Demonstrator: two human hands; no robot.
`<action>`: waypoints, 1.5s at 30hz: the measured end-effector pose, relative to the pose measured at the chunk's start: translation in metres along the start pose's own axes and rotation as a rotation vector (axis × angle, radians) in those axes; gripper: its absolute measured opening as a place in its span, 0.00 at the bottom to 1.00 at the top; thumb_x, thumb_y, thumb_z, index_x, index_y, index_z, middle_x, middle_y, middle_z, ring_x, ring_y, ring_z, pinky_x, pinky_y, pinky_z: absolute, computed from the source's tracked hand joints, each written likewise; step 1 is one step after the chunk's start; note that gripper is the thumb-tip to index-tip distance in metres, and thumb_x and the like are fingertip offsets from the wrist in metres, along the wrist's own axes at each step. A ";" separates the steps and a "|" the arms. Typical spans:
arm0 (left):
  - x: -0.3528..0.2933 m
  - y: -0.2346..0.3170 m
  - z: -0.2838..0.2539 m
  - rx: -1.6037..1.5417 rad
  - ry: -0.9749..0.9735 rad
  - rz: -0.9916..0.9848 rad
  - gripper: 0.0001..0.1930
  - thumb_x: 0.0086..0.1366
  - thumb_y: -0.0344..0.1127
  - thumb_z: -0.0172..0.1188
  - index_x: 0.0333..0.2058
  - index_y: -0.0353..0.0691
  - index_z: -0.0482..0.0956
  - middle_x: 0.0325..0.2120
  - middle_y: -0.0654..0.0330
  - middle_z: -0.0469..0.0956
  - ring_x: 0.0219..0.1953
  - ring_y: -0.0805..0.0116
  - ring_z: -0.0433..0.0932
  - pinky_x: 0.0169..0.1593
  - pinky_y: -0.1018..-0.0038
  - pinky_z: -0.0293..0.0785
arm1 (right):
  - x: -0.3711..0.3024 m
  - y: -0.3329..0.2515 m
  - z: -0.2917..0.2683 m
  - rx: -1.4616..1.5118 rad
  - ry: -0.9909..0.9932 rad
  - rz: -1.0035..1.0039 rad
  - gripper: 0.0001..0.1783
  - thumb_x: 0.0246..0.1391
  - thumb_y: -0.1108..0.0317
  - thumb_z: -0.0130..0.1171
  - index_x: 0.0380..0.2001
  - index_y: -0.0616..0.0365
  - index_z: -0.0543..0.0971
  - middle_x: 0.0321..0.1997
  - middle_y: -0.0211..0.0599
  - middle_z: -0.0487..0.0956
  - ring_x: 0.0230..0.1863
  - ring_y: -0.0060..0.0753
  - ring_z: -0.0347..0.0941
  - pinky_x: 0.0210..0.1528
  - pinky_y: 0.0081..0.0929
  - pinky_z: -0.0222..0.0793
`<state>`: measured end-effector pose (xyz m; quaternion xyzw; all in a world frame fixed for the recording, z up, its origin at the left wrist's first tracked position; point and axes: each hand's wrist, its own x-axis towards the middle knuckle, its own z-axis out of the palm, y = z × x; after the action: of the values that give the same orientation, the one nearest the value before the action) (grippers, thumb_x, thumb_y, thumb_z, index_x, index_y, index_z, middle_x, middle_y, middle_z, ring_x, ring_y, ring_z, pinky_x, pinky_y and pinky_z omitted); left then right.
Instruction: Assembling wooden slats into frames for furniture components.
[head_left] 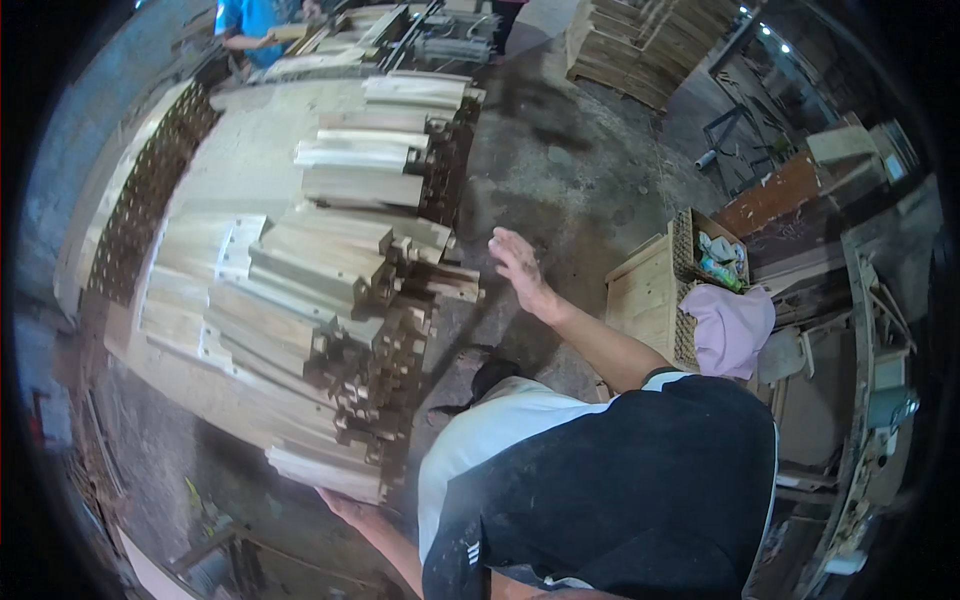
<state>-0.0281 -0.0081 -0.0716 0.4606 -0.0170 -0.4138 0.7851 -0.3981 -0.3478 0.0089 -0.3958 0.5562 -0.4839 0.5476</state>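
My right hand (520, 265) is lifted over the floor beside the table, fingers stretched out, with nothing in it. It is closest to the ends of several pale wooden pieces (310, 250) laid in rows on a wide table. My left hand (350, 508) is at the table's near end, against the lower edge of a pale wooden board (325, 470). Its fingers are partly hidden by that board and seem to grip its edge. Many of the pieces have notched or tenoned ends that face me and overhang the table's side.
A tall wood stack (135, 190) with holes in its ends lines the far side. Beyond the table, a person in a blue shirt (262, 28) handles wood. Behind me stand a wooden box (640, 300), a pink cloth (730, 325) and a basket (740, 245); stacked panels (640, 45) are farther off.
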 end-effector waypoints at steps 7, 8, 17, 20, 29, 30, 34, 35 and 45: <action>0.013 -0.015 -0.032 0.046 0.438 -0.052 0.24 0.67 0.49 0.54 0.53 0.36 0.73 0.47 0.54 0.76 0.49 0.57 0.75 0.55 0.61 0.71 | -0.026 -0.007 -0.023 0.024 -0.158 -0.152 0.26 0.67 0.58 0.44 0.64 0.60 0.62 0.64 0.48 0.67 0.67 0.50 0.63 0.66 0.49 0.62; 0.009 -0.011 -0.018 -0.012 0.472 0.006 0.23 0.65 0.47 0.56 0.52 0.36 0.73 0.45 0.55 0.76 0.47 0.58 0.75 0.54 0.62 0.72 | -0.029 -0.014 -0.027 0.034 -0.104 -0.097 0.31 0.67 0.51 0.44 0.65 0.59 0.63 0.67 0.51 0.63 0.69 0.51 0.61 0.67 0.52 0.60; -0.036 -0.012 -0.028 -0.129 0.368 0.051 0.24 0.64 0.52 0.56 0.44 0.34 0.77 0.35 0.56 0.79 0.39 0.65 0.78 0.47 0.67 0.74 | -0.027 -0.084 0.008 0.229 -0.256 -0.151 0.35 0.67 0.47 0.45 0.64 0.66 0.62 0.65 0.55 0.66 0.68 0.55 0.62 0.68 0.56 0.59; -0.045 -0.008 -0.021 -0.207 0.374 0.017 0.25 0.64 0.53 0.54 0.46 0.34 0.77 0.37 0.53 0.80 0.40 0.61 0.79 0.47 0.64 0.75 | -0.028 -0.112 0.022 0.332 -0.437 -0.217 0.35 0.66 0.48 0.46 0.65 0.64 0.60 0.65 0.54 0.66 0.67 0.54 0.62 0.67 0.54 0.59; -0.100 0.017 -0.010 -0.283 0.415 0.113 0.30 0.66 0.53 0.48 0.54 0.31 0.69 0.43 0.48 0.79 0.44 0.57 0.80 0.51 0.62 0.77 | -0.112 -0.107 0.103 0.381 -1.066 -0.337 0.45 0.59 0.39 0.52 0.66 0.66 0.61 0.59 0.58 0.72 0.54 0.52 0.75 0.60 0.47 0.69; -0.105 0.024 -0.014 -0.325 0.383 0.107 0.31 0.67 0.52 0.47 0.57 0.30 0.67 0.45 0.47 0.78 0.44 0.57 0.80 0.51 0.62 0.78 | -0.122 -0.106 0.111 0.371 -1.101 -0.332 0.45 0.59 0.39 0.53 0.66 0.66 0.61 0.58 0.58 0.73 0.54 0.52 0.75 0.59 0.47 0.69; -0.125 0.052 -0.050 -0.548 0.186 0.158 0.34 0.68 0.55 0.47 0.58 0.28 0.65 0.44 0.43 0.77 0.45 0.51 0.80 0.50 0.58 0.80 | -0.170 -0.098 0.148 0.305 -1.183 -0.340 0.48 0.56 0.39 0.57 0.65 0.69 0.61 0.52 0.59 0.76 0.49 0.51 0.78 0.56 0.45 0.72; -0.126 0.061 -0.059 -0.654 0.089 0.175 0.35 0.68 0.56 0.47 0.58 0.27 0.65 0.44 0.43 0.76 0.44 0.50 0.80 0.48 0.56 0.81 | -0.180 -0.094 0.157 0.277 -1.215 -0.341 0.48 0.55 0.39 0.57 0.65 0.70 0.61 0.51 0.59 0.77 0.48 0.51 0.78 0.55 0.44 0.73; -0.120 0.209 -0.182 -0.511 0.028 -0.074 0.31 0.71 0.55 0.47 0.61 0.34 0.64 0.45 0.42 0.76 0.39 0.50 0.81 0.43 0.59 0.83 | -0.385 0.005 0.349 0.235 -1.424 -0.077 0.23 0.61 0.67 0.55 0.57 0.69 0.71 0.45 0.48 0.81 0.43 0.39 0.80 0.50 0.36 0.77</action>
<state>0.0997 0.2494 0.0208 0.2535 0.1158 -0.4265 0.8605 -0.0175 -0.0095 0.1145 -0.5729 -0.0057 -0.1839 0.7987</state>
